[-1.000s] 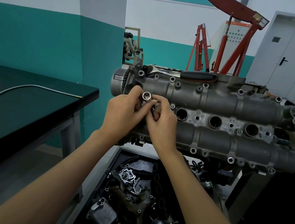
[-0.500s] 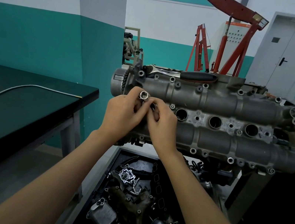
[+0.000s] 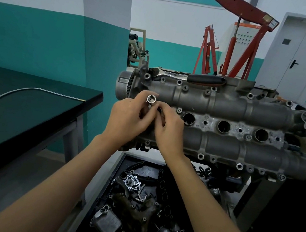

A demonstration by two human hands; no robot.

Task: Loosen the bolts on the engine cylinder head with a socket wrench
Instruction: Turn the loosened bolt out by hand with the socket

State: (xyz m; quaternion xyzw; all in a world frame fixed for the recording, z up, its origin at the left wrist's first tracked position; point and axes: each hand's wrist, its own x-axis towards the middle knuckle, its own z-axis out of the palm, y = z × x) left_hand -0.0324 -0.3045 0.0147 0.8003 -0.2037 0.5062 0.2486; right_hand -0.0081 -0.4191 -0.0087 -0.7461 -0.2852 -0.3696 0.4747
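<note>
Head view: my left hand grips the socket and my right hand pinches something beside it, above the cylinder head's left end; wrench on its far edge. A slip could drop the socket into the tray below.

The socket is bright polished metal, the cylinder head dull rough-cast grey metal, the tabletop glossy black.
</note>
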